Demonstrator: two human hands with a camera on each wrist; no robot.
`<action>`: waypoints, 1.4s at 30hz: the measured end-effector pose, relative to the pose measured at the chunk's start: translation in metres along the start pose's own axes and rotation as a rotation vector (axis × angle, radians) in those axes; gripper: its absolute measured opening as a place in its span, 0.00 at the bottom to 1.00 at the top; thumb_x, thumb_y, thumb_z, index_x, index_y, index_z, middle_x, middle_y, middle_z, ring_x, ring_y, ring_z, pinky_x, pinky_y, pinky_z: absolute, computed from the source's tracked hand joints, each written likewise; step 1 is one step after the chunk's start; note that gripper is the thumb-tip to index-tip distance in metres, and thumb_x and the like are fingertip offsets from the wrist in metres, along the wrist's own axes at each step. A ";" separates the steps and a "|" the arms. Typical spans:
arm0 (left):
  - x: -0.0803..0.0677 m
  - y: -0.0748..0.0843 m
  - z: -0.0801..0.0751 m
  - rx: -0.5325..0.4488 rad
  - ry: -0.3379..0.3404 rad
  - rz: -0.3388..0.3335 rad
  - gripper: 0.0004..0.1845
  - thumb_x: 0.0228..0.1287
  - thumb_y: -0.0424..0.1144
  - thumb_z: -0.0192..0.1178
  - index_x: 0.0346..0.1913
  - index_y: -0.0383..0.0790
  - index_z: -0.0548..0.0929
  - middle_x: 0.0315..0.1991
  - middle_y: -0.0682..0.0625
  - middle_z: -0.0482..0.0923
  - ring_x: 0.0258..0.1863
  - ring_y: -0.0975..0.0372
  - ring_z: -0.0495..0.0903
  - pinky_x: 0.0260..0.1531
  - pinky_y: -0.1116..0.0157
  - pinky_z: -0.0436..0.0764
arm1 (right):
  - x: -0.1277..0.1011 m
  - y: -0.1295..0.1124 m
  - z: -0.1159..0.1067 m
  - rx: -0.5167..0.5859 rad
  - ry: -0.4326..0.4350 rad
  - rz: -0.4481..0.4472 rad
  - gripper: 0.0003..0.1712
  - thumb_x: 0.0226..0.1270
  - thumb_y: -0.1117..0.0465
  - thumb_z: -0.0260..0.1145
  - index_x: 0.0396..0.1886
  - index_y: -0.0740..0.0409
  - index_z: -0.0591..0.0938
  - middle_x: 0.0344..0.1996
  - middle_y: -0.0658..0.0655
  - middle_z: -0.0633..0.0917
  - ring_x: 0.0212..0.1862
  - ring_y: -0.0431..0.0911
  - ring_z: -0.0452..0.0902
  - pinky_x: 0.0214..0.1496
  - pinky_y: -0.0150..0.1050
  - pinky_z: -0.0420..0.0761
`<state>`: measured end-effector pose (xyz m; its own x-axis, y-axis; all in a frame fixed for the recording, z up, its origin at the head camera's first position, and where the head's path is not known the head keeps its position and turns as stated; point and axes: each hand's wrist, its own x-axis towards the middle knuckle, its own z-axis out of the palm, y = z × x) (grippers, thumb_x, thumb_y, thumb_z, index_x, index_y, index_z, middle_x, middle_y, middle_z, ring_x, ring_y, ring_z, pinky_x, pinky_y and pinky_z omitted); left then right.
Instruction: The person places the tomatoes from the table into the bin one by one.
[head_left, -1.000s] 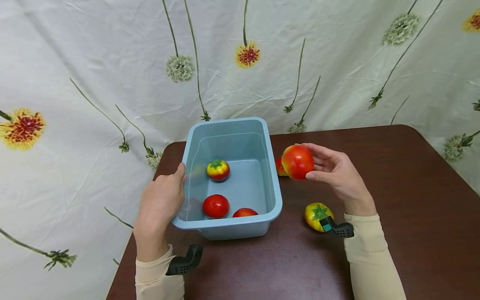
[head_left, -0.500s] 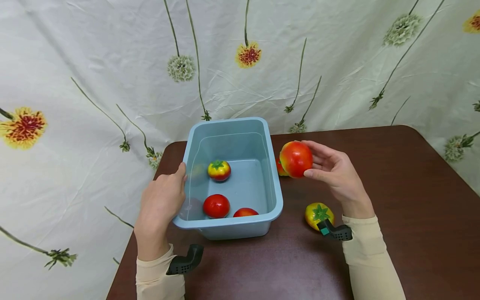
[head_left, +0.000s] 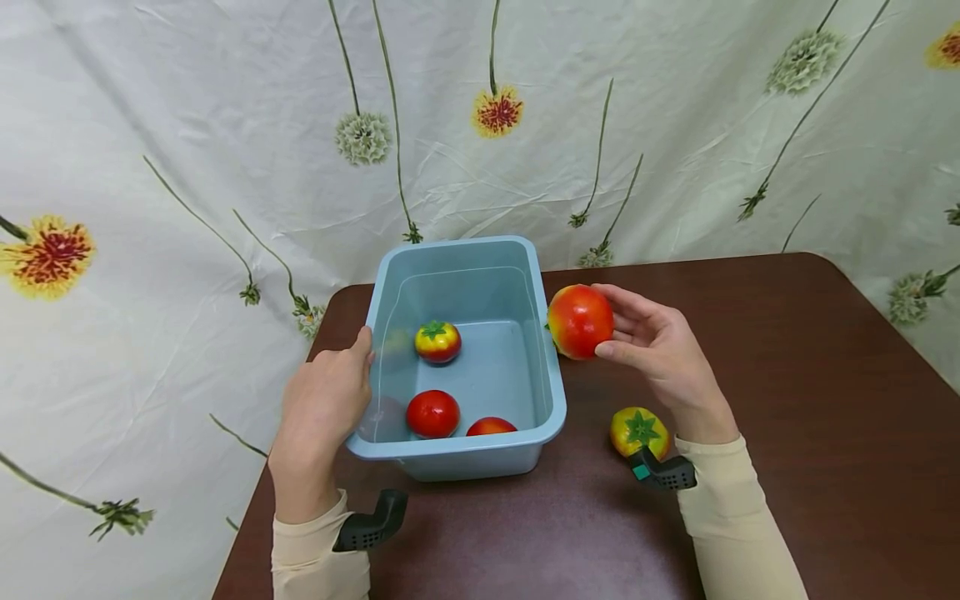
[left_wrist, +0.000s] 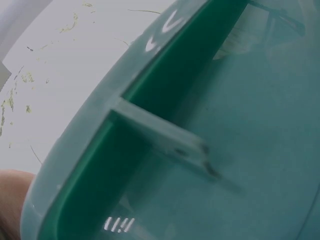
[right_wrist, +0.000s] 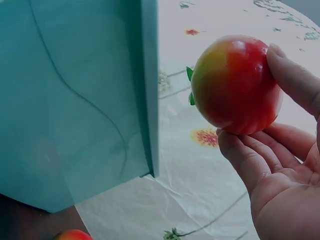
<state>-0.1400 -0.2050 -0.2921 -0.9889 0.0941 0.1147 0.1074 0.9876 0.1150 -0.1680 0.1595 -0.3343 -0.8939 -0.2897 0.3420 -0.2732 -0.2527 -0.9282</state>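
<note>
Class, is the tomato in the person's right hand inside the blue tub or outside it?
Outside. The right hand holds the tomato just beyond the tub rim.

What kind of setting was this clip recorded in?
Most likely a staged recording corner, not a real kitchen: a creased flower-print sheet hangs as a backdrop behind a small dark brown table, and the right hand holds a glossy, toy-like tomato beside a light blue plastic bin.

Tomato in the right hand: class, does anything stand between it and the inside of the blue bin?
Only the bin's right wall. The right hand holds the tomato just outside that rim, at about rim height; above the wall nothing visible blocks the way.
</note>
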 end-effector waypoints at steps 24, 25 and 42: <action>-0.002 0.000 0.001 -0.013 -0.020 -0.003 0.23 0.71 0.36 0.52 0.66 0.32 0.69 0.24 0.40 0.79 0.16 0.54 0.73 0.16 0.58 0.75 | 0.004 0.009 0.026 -0.102 -0.080 0.119 0.36 0.59 0.70 0.70 0.69 0.61 0.70 0.60 0.53 0.79 0.56 0.46 0.81 0.53 0.37 0.82; -0.002 0.000 0.001 -0.014 -0.021 -0.005 0.22 0.71 0.36 0.52 0.66 0.33 0.69 0.24 0.40 0.78 0.16 0.53 0.73 0.16 0.58 0.74 | 0.004 0.009 0.026 -0.105 -0.084 0.116 0.37 0.59 0.70 0.70 0.69 0.61 0.70 0.60 0.53 0.79 0.56 0.46 0.81 0.53 0.37 0.82; 0.001 0.001 0.002 -0.026 -0.019 -0.005 0.24 0.72 0.36 0.51 0.68 0.32 0.67 0.31 0.35 0.82 0.18 0.53 0.74 0.16 0.58 0.75 | 0.003 0.003 0.014 -0.142 -0.115 0.095 0.34 0.64 0.70 0.66 0.69 0.63 0.68 0.67 0.64 0.72 0.64 0.43 0.76 0.58 0.35 0.77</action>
<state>-0.1406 -0.2036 -0.2934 -0.9912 0.0915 0.0951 0.1045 0.9844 0.1415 -0.1663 0.1452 -0.3345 -0.8739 -0.4113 0.2590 -0.2442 -0.0893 -0.9656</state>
